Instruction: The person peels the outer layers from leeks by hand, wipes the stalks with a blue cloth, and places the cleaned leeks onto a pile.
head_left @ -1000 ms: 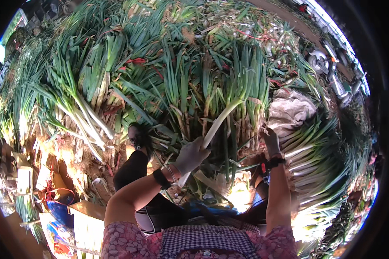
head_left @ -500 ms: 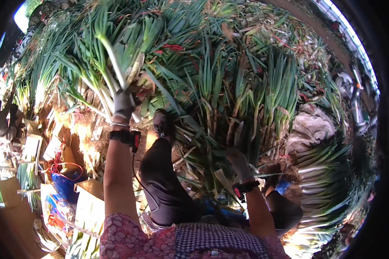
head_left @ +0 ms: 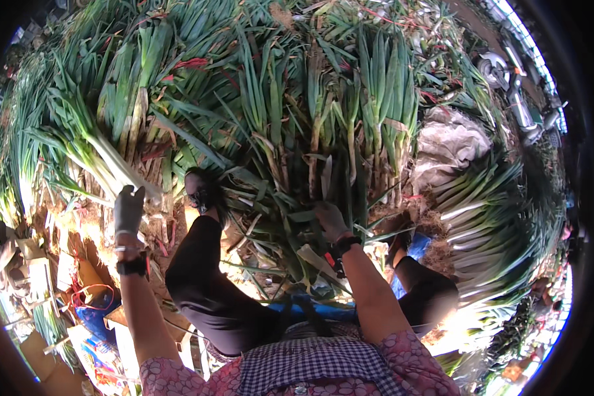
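My left hand (head_left: 129, 210) lies open against the trimmed leek bundle (head_left: 105, 158), stalks running up-left; right hand (head_left: 330, 221) grips untrimmed leeks (head_left: 323, 171)

The left hand (head_left: 129, 210) wears a grey glove and touches the white stalks of a bunch of green onions (head_left: 89, 148). The right hand (head_left: 330, 221) rests in a big onion pile (head_left: 323, 132). A white sack (head_left: 450, 146) lies nearby.
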